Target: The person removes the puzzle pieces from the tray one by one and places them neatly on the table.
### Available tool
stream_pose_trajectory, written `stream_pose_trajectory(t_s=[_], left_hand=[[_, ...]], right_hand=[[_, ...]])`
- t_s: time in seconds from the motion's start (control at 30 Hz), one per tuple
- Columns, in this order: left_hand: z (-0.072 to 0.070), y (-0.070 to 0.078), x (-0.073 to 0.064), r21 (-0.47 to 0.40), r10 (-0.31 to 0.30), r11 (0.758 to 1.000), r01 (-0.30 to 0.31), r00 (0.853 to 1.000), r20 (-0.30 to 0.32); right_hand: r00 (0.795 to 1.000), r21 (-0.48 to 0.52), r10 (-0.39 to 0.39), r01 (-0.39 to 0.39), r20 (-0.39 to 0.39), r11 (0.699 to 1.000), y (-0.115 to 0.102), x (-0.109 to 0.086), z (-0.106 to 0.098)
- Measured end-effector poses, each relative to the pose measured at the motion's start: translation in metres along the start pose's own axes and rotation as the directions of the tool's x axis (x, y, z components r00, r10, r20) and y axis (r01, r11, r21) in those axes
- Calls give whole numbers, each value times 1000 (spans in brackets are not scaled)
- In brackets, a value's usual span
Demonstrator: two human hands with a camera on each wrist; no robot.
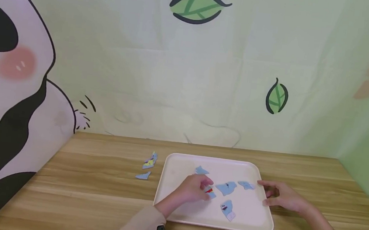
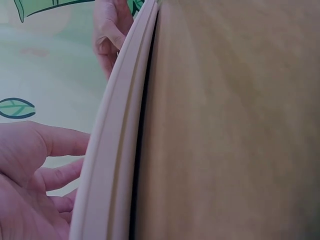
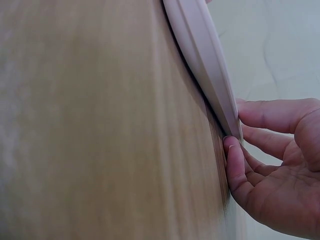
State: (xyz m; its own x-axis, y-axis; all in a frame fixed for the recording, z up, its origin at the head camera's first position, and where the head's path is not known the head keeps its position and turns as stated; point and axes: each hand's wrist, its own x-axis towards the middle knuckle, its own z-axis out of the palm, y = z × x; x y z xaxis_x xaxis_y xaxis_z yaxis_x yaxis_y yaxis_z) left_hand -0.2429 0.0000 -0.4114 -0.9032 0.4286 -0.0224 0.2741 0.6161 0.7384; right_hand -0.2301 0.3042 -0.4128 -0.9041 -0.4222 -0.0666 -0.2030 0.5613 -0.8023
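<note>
Several blue, irregular, shard-shaped printed pieces lie in a white tray (image 1: 188, 215). My left hand (image 1: 194, 188) is over the tray's middle, thumb and index finger at opposite edges of a blue piece with a red stripe (image 1: 210, 192); part of that piece is hidden behind the fingers. Right beside it lies a wide blue piece (image 1: 226, 188), with a blue-and-lilac piece (image 1: 227, 209) nearer me. At the tray's right rim, my right hand (image 1: 283, 196) holds the edge between thumb and index finger, close to a small blue piece (image 1: 246, 185). The right wrist view shows the thumb (image 3: 235, 160) low against the rim.
Left of the tray, on the wooden table (image 1: 97, 184), lie a blue piece with yellow (image 1: 150, 161) and a plain blue piece (image 1: 143, 175). Another blue piece (image 1: 201, 170) sits near the tray's far side. A leaf-and-panda backdrop (image 1: 142, 70) rises behind the table.
</note>
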Motion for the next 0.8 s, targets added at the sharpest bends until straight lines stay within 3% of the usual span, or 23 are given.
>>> stream_pose_trajectory(t_s=[0.33,0.8], left_hand=[[5,4,4,94,-19,995,18,1000,4],[9,10,3,162,12,987,-12,1000,-1]], right_hand=[[1000,3,14,-14,5,1000,0,1,0],[1000,1,19,-19,4,1000,-1,0,0]])
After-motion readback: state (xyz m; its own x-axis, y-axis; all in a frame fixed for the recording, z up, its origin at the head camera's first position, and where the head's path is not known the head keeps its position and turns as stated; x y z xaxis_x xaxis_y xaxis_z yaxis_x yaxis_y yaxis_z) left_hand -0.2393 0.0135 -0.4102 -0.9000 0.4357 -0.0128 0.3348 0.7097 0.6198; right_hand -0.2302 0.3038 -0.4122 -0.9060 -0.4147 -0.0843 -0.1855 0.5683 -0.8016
